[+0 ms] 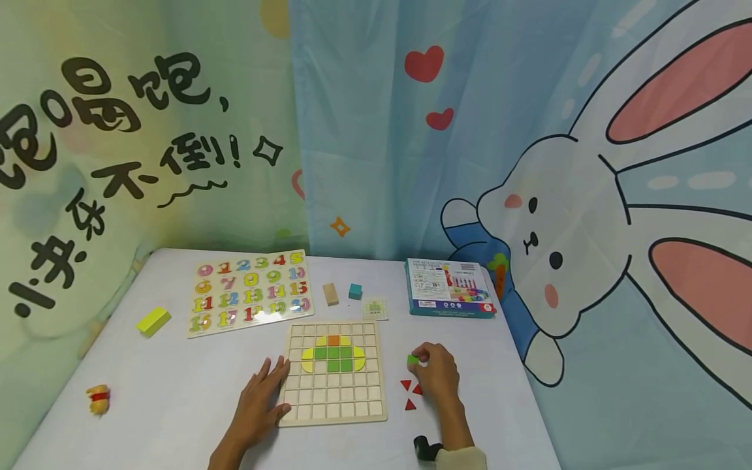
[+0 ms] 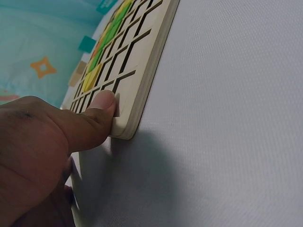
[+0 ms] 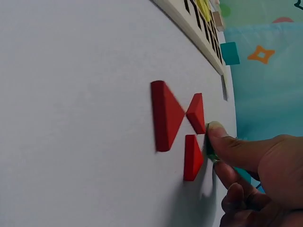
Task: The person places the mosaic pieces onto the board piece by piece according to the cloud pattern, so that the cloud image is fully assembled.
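A wooden grid board point(image 1: 333, 391) lies in the middle of the table, with green, yellow and orange tiles point(image 1: 333, 354) set in its upper rows. My left hand point(image 1: 281, 386) rests flat against the board's left edge with its fingers straight. In the left wrist view the thumb point(image 2: 102, 106) presses the near corner of the board point(image 2: 142, 61). My right hand point(image 1: 420, 362) is to the right of the board and pinches a small green tile point(image 1: 413, 359) point(image 3: 209, 150) between thumb and fingers. Three red triangles point(image 1: 408, 393) point(image 3: 166, 116) lie on the table just beside that hand.
A number puzzle board point(image 1: 249, 292) lies at the back left, with a yellow block point(image 1: 153, 321) to its left. A wooden block point(image 1: 330, 294), a teal cube point(image 1: 355, 291) and a small card point(image 1: 375, 309) sit behind the grid board. Also: a blue box point(image 1: 449, 287) back right, a small toy point(image 1: 98, 399) front left.
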Tool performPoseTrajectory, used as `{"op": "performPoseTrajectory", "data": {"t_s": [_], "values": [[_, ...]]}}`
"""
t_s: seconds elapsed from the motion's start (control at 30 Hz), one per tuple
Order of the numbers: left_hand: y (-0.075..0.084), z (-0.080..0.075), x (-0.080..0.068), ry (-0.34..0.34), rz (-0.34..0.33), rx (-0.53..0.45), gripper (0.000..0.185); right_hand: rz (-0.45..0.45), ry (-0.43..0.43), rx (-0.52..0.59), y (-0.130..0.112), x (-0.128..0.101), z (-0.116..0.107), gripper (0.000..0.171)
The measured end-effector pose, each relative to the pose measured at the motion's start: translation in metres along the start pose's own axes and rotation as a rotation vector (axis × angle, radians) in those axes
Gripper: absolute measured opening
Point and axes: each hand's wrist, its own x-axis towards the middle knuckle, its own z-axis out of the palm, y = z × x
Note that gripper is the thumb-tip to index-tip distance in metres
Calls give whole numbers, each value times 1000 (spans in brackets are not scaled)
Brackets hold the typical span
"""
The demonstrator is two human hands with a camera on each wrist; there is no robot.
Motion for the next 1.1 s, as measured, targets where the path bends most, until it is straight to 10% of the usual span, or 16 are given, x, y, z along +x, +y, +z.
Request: {"op": "performPoseTrajectory", "data": {"t_s": [0.57,1.1], "values": [[2,-2,-2,13,5,11,88,-189,-44,219,-68,-35,31,14],[1,-2,0,10,20,2,87,-372,-80,129,-129,-44,92,16]]}}
